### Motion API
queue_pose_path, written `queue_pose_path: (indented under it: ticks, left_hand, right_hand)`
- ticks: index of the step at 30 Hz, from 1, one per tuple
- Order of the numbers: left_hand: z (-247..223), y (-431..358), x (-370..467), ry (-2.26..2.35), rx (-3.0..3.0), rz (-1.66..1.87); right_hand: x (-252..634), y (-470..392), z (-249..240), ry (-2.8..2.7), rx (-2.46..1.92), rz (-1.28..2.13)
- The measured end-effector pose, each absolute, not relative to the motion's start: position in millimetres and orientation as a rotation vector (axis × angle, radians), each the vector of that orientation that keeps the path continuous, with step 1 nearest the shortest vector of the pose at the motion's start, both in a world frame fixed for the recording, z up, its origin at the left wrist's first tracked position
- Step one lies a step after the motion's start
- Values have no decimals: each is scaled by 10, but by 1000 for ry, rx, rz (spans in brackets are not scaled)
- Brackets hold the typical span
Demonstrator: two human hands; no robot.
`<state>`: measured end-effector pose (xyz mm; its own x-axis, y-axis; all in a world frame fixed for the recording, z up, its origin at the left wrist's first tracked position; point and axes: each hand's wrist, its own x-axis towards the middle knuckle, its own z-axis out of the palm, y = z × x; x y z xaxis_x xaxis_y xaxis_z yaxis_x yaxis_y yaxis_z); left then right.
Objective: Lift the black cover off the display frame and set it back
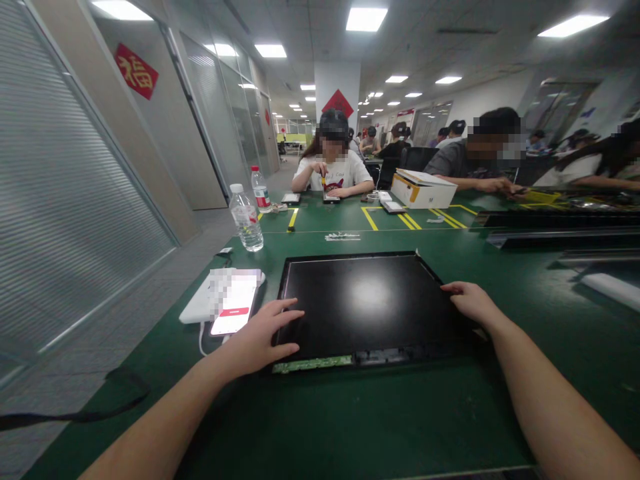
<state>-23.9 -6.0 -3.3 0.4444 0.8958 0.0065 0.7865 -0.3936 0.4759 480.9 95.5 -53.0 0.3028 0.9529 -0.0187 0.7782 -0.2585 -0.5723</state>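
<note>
A flat black display panel (325,293) in a thin dark frame lies on the green table in front of me. Along its near edge a strip of green circuit board (313,364) is exposed at the left. My left hand (260,333) is at the panel's left edge, fingers apart and reaching over the rim onto the dark surface. On the opposite side my right hand (470,301) rests at the right edge, its index finger stretched along the frame and the other fingers partly hidden. Neither hand has lifted the panel.
Left of the panel lie a lit phone (239,303) and a white power bank (200,303) with a cable. A water bottle (246,220) stands behind them. Long black strips (560,238) lie at the right. Across the green table (370,420), a person (337,170) works near a white box (425,192).
</note>
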Motion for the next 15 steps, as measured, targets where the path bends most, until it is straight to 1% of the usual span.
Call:
queue_pose_path:
  ticks: [5,15]
  left_hand:
    - [41,-99,-223,1334,2308,230]
    - [93,-105,-267,1264,2299,226]
  right_hand:
    - [4776,933,-471,-1543,-2119,511]
    - [4787,940,-456,-1503,-2125,583]
